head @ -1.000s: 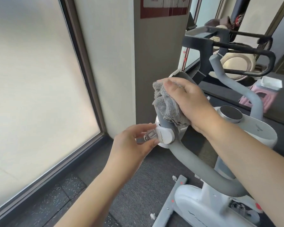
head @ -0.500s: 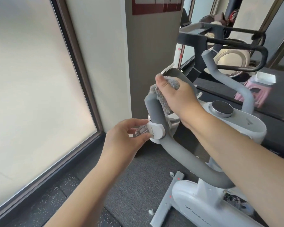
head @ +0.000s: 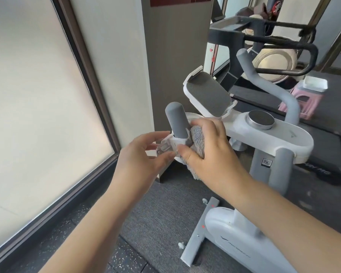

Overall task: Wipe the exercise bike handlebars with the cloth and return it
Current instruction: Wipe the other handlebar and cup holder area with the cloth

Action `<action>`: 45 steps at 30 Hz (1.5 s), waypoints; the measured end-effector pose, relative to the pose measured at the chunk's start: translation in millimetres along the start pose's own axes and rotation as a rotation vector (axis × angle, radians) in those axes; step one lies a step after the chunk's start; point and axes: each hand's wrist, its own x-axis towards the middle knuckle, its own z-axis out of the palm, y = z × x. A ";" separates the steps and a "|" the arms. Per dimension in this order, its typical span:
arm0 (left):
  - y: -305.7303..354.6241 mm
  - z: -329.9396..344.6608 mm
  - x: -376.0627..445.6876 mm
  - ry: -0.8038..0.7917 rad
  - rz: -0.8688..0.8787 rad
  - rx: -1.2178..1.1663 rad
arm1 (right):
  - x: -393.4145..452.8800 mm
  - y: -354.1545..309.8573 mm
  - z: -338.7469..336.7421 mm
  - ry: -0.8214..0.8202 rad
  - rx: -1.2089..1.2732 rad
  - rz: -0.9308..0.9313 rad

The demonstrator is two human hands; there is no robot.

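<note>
Frosted window fills the frame's left; at centre the left hand, fingers loosely spread, steadies the white clamp below the grey handlebar. Beside it, the right hand grips the cloth bunched against the bar's base. Wiping looks midway, the far bar and return pending; the cloth's contact is hidden.

Frosted window beside cream wall, dark floor.
</note>
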 end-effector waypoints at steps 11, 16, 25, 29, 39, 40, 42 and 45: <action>22.7 1.1 7.2 -0.006 0.180 -0.030 | -28.3 11.3 -21.6 -0.137 -0.168 0.093; 20.5 9.5 7.5 -0.022 0.196 0.025 | -24.7 16.0 -48.3 -0.355 -0.309 0.132; 21.9 12.4 4.5 0.003 0.199 0.041 | -18.9 6.9 -42.1 -0.213 -0.083 0.168; 22.9 15.6 0.7 0.006 0.208 0.056 | -28.2 8.0 -18.5 -0.205 -0.267 0.061; 24.4 21.3 -5.9 0.072 0.168 0.069 | -45.4 31.9 -48.0 -0.279 -0.331 0.035; 25.0 22.1 -6.7 0.078 0.163 0.071 | -48.4 34.6 -54.3 -0.303 -0.326 0.059; 25.7 23.6 -8.0 0.091 0.150 0.073 | -55.5 41.4 -68.8 -0.363 -0.332 0.105; 26.8 26.2 -10.2 0.107 0.131 0.073 | -64.3 54.2 -90.6 -0.486 -0.327 0.155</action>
